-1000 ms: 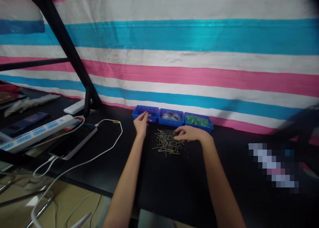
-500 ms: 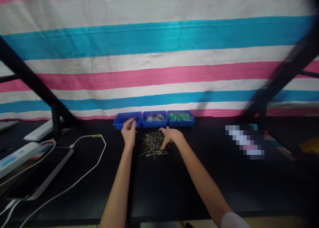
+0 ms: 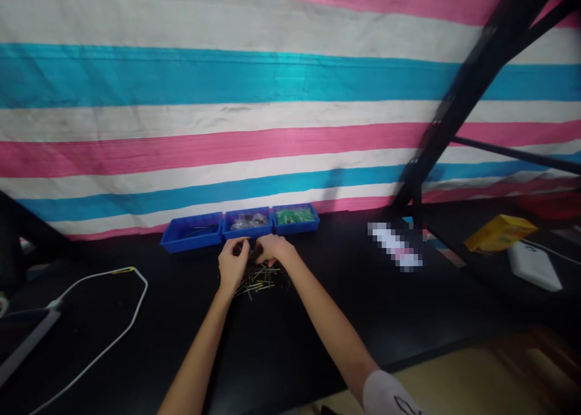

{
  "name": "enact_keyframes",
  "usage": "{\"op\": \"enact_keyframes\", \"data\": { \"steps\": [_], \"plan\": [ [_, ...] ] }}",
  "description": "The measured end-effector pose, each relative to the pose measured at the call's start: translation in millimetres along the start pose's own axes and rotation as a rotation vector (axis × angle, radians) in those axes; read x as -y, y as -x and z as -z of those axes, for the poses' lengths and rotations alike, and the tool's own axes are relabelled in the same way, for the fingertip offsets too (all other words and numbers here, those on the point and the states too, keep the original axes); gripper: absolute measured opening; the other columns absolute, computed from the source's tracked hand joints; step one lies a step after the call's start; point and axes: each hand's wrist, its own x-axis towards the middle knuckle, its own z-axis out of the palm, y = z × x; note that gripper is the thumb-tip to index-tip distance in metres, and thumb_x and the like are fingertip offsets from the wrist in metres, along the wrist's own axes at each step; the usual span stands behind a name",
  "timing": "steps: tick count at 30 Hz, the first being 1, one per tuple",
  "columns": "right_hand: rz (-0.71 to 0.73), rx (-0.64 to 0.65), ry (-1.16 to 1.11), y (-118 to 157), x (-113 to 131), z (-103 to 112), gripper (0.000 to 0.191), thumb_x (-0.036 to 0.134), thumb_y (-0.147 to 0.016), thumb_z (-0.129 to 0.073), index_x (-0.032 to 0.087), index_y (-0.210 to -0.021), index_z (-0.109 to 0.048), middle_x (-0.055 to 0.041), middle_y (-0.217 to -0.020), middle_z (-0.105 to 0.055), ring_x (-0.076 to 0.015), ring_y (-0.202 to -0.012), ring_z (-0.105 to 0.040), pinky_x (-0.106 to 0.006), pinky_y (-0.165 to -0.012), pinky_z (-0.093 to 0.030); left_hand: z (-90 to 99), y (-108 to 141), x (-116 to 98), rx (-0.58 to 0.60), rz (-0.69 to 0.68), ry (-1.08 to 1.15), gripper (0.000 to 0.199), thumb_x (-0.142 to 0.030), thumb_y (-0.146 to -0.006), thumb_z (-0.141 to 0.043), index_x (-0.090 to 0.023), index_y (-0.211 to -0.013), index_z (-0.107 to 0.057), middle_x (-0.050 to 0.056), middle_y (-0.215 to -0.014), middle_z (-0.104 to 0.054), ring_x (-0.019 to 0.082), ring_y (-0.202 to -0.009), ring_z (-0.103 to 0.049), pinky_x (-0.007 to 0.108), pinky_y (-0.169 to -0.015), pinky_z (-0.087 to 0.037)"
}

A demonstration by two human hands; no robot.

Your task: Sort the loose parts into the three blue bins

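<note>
A loose pile of thin metal pieces, like long screws or nails with some yellowish ones, lies on the black table. Over its left side is my left hand, thumb and fingers curled together; whatever they hold is hidden. My right hand reaches in from the right, close to the left one, its fingers bent down at the pile's far side. Its fingertips are blurred and partly covered. Just beyond the hands stand a left blue tray with a few dark thin pieces, a middle blue tray and a right blue tray.
Clear plastic bags lie in the middle tray, green pieces in the right one. A white cable loops at left. Black metal braces stand at the back. At right are a yellow box and a white device.
The view has swung right. My left hand has moved from the left tray to the pile, beside my right hand. My right hand's spread fingers have drawn in and bent down.
</note>
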Motion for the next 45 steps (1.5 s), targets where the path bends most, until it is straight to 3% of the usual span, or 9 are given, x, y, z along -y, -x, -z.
{"op": "enact_keyframes", "data": {
  "steps": [5, 10, 15, 20, 27, 33, 37, 40, 45],
  "plan": [
    [0.020, -0.042, 0.010, -4.8, -3.8, 0.3, 0.022, 0.026, -0.069, -0.066, 0.020, -0.090, -0.066, -0.0026, -0.074, -0.071, -0.0158, -0.076, -0.066, -0.028, -0.084, -0.042, -3.8, 3.6, 1.8, 0.052, 0.046, -0.033, 0.025, -0.035, -0.076, -0.050, -0.018, -0.085, -0.065, 0.004, -0.086, -0.064, 0.017, -0.076, -0.058, 0.027, -0.071, -0.045],
    [0.025, -0.106, -0.012, -9.0, -7.5, 0.5, 0.020, 0.029, -0.068, -0.067, 0.020, -0.085, -0.068, -0.0033, -0.070, -0.071, -0.0175, -0.079, -0.066, -0.026, -0.080, -0.042, -3.3, 1.3, 4.3, 0.016, 0.135, 0.037, 0.028, -0.036, -0.074, -0.050, -0.017, -0.087, -0.066, 0.005, -0.083, -0.066, 0.017, -0.071, -0.058, 0.026, -0.066, -0.045],
    [0.070, -0.129, -0.049, -9.0, -11.7, 1.3, 0.012, 0.032, -0.072, -0.062, 0.022, -0.075, -0.069, 0.0012, -0.069, -0.070, -0.0120, -0.067, -0.066, -0.020, -0.072, -0.043, -2.6, 0.4, 4.2, -0.038, 0.202, 0.143, 0.030, -0.037, -0.075, -0.049, -0.016, -0.089, -0.066, 0.004, -0.081, -0.066, 0.015, -0.068, -0.057, 0.023, -0.059, -0.043],
    [0.146, -0.107, -0.101, -7.3, -19.7, 1.3, 0.015, 0.032, -0.075, -0.058, 0.022, -0.072, -0.070, 0.0035, -0.071, -0.070, -0.0081, -0.056, -0.064, -0.016, -0.063, -0.043, 1.9, -2.5, 0.4, -0.106, 0.275, 0.276, 0.027, -0.035, -0.075, -0.051, -0.016, -0.086, -0.066, 0.004, -0.078, -0.064, 0.013, -0.063, -0.055, 0.020, -0.053, -0.041],
    [0.179, -0.173, -0.133, -3.3, -21.7, 6.3, 0.019, 0.037, -0.073, -0.060, 0.021, -0.072, -0.071, -0.0001, -0.064, -0.069, -0.0125, -0.055, -0.064, -0.021, -0.059, -0.044, 7.2, -6.0, -5.4, -0.126, 0.340, 0.398, 0.029, -0.036, -0.074, -0.051, -0.014, -0.084, -0.067, 0.006, -0.082, -0.065, 0.011, -0.060, -0.055, 0.019, -0.048, -0.038],
    [0.290, -0.201, -0.260, 4.7, -13.3, 11.8, 0.023, 0.039, -0.072, -0.060, 0.019, -0.082, -0.069, -0.0021, -0.069, -0.068, -0.0126, -0.051, -0.061, -0.025, -0.056, -0.045, 8.9, -3.6, -10.9, -0.066, 0.312, 0.450, 0.034, -0.043, -0.074, -0.054, -0.014, -0.085, -0.068, 0.004, -0.072, -0.064, 0.008, -0.052, -0.050, 0.018, -0.043, -0.034],
    [0.416, -0.305, -0.412, 10.2, -3.8, 16.4, 0.028, 0.040, -0.076, -0.056, 0.019, -0.092, -0.064, -0.0038, -0.075, -0.067, -0.0110, -0.050, -0.057, -0.024, -0.054, -0.046, 8.4, -2.1, -12.0, 0.021, 0.329, 0.559, 0.040, -0.050, -0.072, -0.055, -0.014, -0.081, -0.068, 0.000, -0.058, -0.057, 0.007, -0.046, -0.044, 0.018, -0.041, -0.029],
    [0.490, -0.366, -0.497, 14.6, 0.5, 20.5, 0.027, 0.035, -0.080, -0.052, 0.020, -0.100, -0.062, -0.0045, -0.081, -0.067, -0.0100, -0.049, -0.055, -0.024, -0.054, -0.046, 8.6, -1.7, -13.5, 0.067, 0.333, 0.621, 0.043, -0.054, -0.072, -0.054, -0.014, -0.074, -0.068, 0.001, -0.061, -0.057, 0.007, -0.047, -0.044, 0.019, -0.041, -0.029],
    [0.508, -0.363, -0.471, 17.0, -1.3, 21.4, 0.022, 0.033, -0.080, -0.050, 0.017, -0.078, -0.066, -0.0025, -0.068, -0.064, -0.0092, -0.043, -0.050, -0.024, -0.050, -0.043, 11.2, -2.1, -16.6, 0.130, 0.271, 0.601, 0.035, -0.048, -0.070, -0.060, -0.016, -0.081, -0.070, -0.001, -0.058, -0.056, 0.006, -0.044, -0.040, 0.020, -0.041, -0.028]
  ]
}}
